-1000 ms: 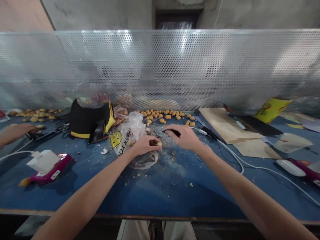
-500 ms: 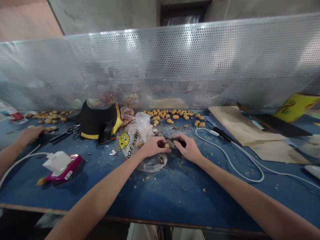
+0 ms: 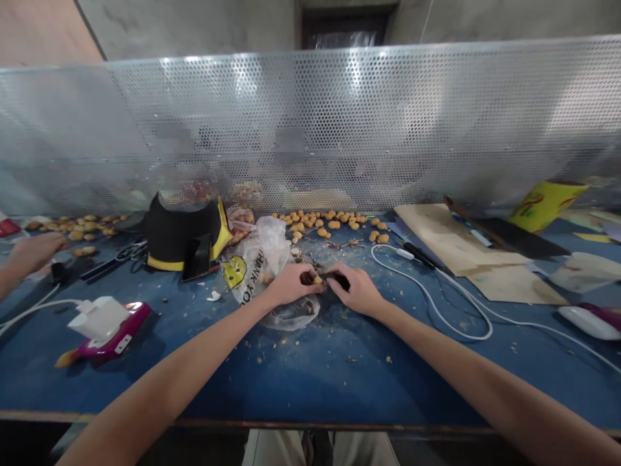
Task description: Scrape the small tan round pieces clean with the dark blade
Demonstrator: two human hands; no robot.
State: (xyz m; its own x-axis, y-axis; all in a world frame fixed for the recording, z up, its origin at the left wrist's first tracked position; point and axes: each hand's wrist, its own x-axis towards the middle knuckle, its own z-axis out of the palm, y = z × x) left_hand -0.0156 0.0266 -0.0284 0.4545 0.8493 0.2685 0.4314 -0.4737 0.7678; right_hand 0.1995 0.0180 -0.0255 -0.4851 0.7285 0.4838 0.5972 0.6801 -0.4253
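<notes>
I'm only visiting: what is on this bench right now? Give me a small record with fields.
Left hand: pinches a small tan round piece, at the edge of a clear plastic bag with a yellow smiley
Right hand: closed on a black-handled tool, close to that piece
Surface: blue worktable, strewn with crumbs
Behind the hands: heap of similar tan pieces, perforated metal screen
Right side: white cable
Far left: another person's hand

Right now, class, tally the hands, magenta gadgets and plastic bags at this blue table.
Hands: 3 (wearer's left hand, pinching a small tan piece; right hand, gripping a black-handled tool; a co-worker's hand)
Magenta plastic gadgets: 2
Clear printed plastic bag: 1
Total: 6
</notes>
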